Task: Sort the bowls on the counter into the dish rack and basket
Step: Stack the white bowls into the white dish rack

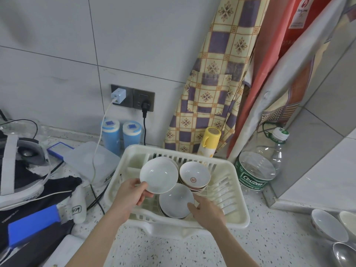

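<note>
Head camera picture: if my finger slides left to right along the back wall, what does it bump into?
White charger → black plug → two blue canisters → yellow bottle → clear water bottle.

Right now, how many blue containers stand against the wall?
2: the left blue container stands under the white charger, and the right blue container touches it, beside the black cable. None seems hidden.
</note>
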### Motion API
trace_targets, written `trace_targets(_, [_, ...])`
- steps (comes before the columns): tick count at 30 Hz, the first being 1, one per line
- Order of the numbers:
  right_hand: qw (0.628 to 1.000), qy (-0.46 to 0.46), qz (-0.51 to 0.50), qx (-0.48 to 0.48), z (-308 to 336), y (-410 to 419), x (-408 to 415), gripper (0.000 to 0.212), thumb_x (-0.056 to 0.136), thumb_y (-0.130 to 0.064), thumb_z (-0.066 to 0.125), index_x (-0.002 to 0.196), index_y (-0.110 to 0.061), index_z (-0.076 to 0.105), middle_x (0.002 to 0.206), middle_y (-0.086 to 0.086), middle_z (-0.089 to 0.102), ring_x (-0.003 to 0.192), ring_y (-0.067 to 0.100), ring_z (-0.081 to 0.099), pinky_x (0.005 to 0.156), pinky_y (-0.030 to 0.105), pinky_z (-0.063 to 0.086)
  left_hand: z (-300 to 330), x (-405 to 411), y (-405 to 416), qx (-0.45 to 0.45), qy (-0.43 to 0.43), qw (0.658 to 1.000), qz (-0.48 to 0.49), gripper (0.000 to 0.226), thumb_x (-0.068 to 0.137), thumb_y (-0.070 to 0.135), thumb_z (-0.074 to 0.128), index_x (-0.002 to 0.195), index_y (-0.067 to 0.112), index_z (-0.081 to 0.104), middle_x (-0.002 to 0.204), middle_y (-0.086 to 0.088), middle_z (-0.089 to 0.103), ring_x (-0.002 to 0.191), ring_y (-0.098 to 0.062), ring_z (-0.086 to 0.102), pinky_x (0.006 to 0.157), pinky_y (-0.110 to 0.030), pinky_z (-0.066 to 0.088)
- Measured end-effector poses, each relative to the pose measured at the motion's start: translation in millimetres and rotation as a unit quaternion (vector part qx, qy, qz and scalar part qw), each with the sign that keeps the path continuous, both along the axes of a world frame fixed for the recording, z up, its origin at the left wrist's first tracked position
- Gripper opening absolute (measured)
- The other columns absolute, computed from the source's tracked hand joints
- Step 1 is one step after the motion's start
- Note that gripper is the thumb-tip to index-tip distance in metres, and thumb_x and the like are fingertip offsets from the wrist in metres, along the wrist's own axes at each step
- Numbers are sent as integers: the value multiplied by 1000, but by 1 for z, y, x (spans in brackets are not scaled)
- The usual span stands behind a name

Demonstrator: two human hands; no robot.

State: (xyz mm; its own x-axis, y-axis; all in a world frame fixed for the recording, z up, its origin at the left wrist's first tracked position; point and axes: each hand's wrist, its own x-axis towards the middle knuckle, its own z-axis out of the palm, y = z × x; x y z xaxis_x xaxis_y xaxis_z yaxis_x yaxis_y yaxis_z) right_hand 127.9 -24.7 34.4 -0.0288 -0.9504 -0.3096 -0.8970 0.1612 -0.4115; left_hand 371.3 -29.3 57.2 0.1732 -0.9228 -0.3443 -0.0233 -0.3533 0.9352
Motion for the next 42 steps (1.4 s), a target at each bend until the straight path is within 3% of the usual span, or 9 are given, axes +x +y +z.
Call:
trace_targets(3, [999,2,-27,-18,0,3,2,51,91,-62,38,139,-47,44,111,-9,69,108,17,63,87,32,49,3,0,1,19,-19,999,-29,20,85,8,52,96,8,69,69,-13,75,35,-5,33,37,-16,30])
trace_targets(10, [977,-141,-145,-65,11,8,-5,34,91,-59,41,93,-36,66,70,-12,70,77,6,62,74,31,49,7,2,-2,54,-77,987,-134,18,88,14,51,98,12,66,73,-10,76,37,-5,29,42,-17,26])
trace_targets(15, [967,-232,-105,-31,15,7,-8,45,76,-72,43,86,-39,70,71,-14,74,87,7,65,76,33,46,6,-10,-6,82,-121,972,-185,12,85,22,56,92,19,66,72,-2,77,51,-5,49,52,-21,36])
trace_targets(19, [961,-259,-92,-21,14,4,-9,20,78,-46,61,91,-38,73,76,-10,75,87,15,67,81,38,49,3,-23,-9,72,-121,967,-213,8,88,16,59,88,19,66,69,8,70,47,5,61,51,-12,43])
trace_targets(24, [973,-214,-85,-14,12,3,-11,35,77,-25,58,108,-40,65,71,-10,75,86,14,67,81,36,52,7,-29,-9,73,-136,955,-254,17,90,16,59,102,28,58,87,7,66,70,-6,59,54,-10,45])
trace_targets(26, [979,-191,-75,-6,11,3,-10,33,78,-26,56,107,-39,62,68,-14,73,84,13,66,74,32,51,6,-31,-10,71,-140,957,-245,29,88,13,60,109,31,52,101,4,65,78,-12,67,59,-17,47])
trace_targets(30, [983,-171,-65,4,12,4,-9,30,78,-29,55,105,-43,57,65,-21,71,76,9,65,62,27,44,0,-37,-12,58,-126,961,-238,32,87,-2,55,90,29,51,101,9,61,54,-10,72,41,-14,47])
trace_targets(36, [985,-161,-64,7,12,3,-6,41,78,-32,53,119,-37,54,68,-22,72,65,5,58,57,24,40,-16,-30,-17,69,-219,946,-229,27,79,18,63,102,29,54,108,21,60,89,-16,72,92,-39,53])
trace_targets(42, [990,-129,-48,9,7,2,-5,43,81,-41,53,125,-43,52,78,-19,74,66,3,57,64,24,44,-22,-31,-16,53,-294,933,-201,25,79,28,63,102,32,54,103,19,63,89,-10,65,80,-31,50])
